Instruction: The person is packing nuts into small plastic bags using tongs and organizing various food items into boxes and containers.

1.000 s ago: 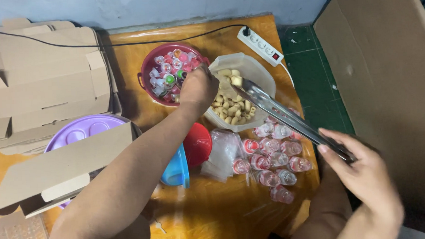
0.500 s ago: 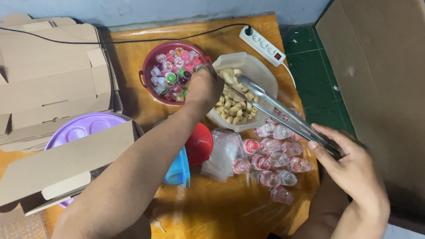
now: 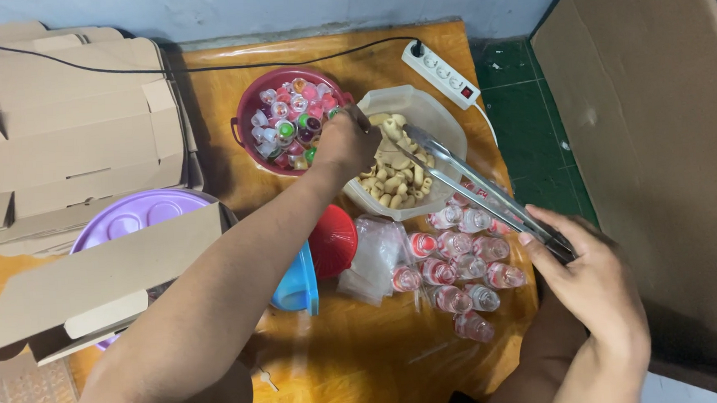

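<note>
Cardboard dominates the left: one stack of flat boxes point(image 3: 60, 119) against the wall, and one more folded box point(image 3: 93, 281) lying across a purple tray point(image 3: 134, 215). Another big cardboard sheet point(image 3: 657, 128) leans at the right over green floor tiles point(image 3: 526, 119). Everything sits on one glossy orange-brown table point(image 3: 367, 356), with a pale wall along the top edge. Two bowls now: a dark red bowl point(image 3: 243, 109) heaped with small coloured jelly cups, too many to count, and just beside it a cream bowl point(image 3: 436, 116) full of tan snack pieces point(image 3: 390, 183). Left hand point(image 3: 346, 143) reaches over where the two bowls meet, fingers curled narrow; whether they grip anything, I cannot tell. Right hand point(image 3: 583, 275) is wrapped around the handle end of one pair of metal tongs point(image 3: 472, 179), whose tips lie in the cream bowl. Below, roughly a dozen small clear bottles point(image 3: 460, 270) with red ends, one red lid point(image 3: 333, 239), one blue lid point(image 3: 299, 282), a clear plastic bag point(image 3: 374, 258), one white power strip point(image 3: 442, 74).
</note>
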